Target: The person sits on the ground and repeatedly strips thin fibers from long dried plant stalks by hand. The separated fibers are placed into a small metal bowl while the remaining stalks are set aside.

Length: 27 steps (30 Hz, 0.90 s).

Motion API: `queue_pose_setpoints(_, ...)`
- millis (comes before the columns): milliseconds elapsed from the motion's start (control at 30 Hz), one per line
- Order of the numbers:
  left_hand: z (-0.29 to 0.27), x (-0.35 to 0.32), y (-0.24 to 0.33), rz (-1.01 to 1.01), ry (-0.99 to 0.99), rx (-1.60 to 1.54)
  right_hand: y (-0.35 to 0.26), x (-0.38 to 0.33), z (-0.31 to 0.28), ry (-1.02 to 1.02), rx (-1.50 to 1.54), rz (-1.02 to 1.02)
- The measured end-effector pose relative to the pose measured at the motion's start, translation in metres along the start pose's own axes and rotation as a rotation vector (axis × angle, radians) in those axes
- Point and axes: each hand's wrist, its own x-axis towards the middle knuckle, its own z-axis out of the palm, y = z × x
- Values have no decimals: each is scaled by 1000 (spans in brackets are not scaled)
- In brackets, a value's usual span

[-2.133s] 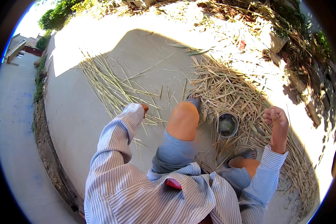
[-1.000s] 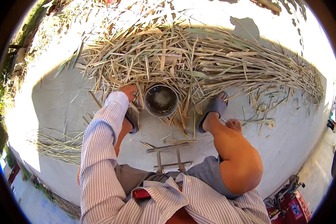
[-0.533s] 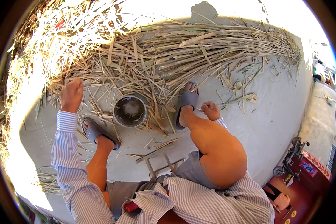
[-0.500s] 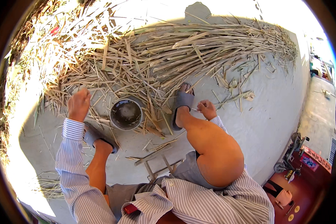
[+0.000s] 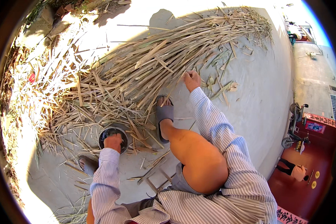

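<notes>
Dry straw-coloured cane stalks (image 5: 145,74) now meet your right hand (image 5: 191,79), newly closed on one stalk; your left hand (image 5: 114,142) has dropped into the round metal bowl (image 5: 105,133), grip unclear.

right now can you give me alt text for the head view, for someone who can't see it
Seen from above, a seated person in a striped shirt reaches the right hand into a pile of dry stalks on concrete, while the left hand rests at a small metal bowl between grey sandals.
</notes>
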Motion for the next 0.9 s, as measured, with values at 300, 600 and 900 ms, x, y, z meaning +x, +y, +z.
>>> queue_pose_setpoints(300, 19, 7, 12, -26, -174, 81, 62, 49, 11, -53, 66, 134)
queue_pose_setpoints(600, -71, 3, 29, 98, 492, -166, 2, 58, 10, -259, 732, 579)
queue_pose_setpoints(900, -156, -14, 35, 117, 568, -131, -26, 24, -43, -601, 1065, 595)
